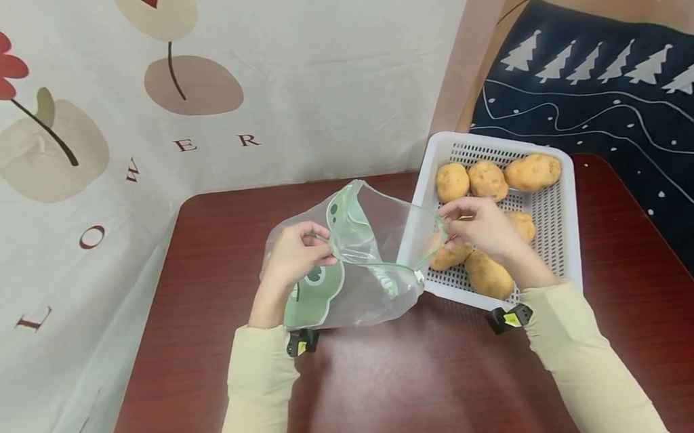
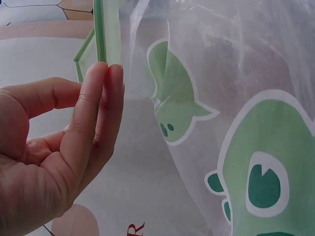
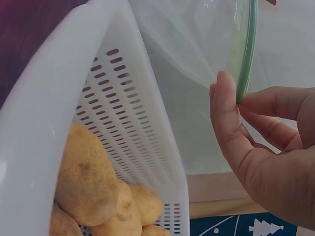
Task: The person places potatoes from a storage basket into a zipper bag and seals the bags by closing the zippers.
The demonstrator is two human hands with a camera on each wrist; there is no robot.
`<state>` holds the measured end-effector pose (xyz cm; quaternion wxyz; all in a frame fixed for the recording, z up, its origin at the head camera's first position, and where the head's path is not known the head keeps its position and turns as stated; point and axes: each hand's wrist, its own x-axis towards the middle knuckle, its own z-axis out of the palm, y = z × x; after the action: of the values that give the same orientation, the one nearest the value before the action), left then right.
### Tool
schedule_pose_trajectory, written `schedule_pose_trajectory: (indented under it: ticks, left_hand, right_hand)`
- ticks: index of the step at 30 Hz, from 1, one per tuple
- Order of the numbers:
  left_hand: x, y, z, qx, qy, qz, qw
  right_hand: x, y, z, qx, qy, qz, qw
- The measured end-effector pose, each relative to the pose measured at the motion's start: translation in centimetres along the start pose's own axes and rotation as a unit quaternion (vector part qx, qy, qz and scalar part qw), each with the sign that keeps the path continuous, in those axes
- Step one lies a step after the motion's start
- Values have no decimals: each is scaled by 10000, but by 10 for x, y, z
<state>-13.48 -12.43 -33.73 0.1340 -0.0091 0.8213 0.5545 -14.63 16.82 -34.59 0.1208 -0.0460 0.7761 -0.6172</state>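
A clear zip bag with green cartoon prints hangs between both hands, its green-edged mouth spread apart. My left hand pinches one side of the rim; in the left wrist view the fingertips meet at the green zip strip. On the other side, my right hand pinches the rim between thumb and fingers, seen closely in the right wrist view at the strip's end. The bag's right part overlaps the white basket, where several potatoes lie under and around the right hand.
The basket stands at the right on a dark red wooden table. A pale curtain with flower prints hangs behind the table. A navy cloth with white trees covers the back right.
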Motion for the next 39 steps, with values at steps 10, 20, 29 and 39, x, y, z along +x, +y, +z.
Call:
schedule_pose_trajectory:
  ticks: [10, 20, 29, 39]
  left_hand:
    - [1, -1, -1, -56, 21, -68, 10000]
    - [-1, -6, -4, 37, 69, -31, 10000]
    - [0, -12, -6, -71, 44, -79, 9999]
    - [1, -15, -9, -202, 92, -101, 9997]
  right_hand:
    - [2, 3, 7, 308, -213, -37, 9993]
    - [1, 2, 7, 367, -163, -58, 9992]
    - [-2, -1, 2, 275, -79, -152, 9995]
    - [-3, -7, -10, 16, 16, -308, 9995]
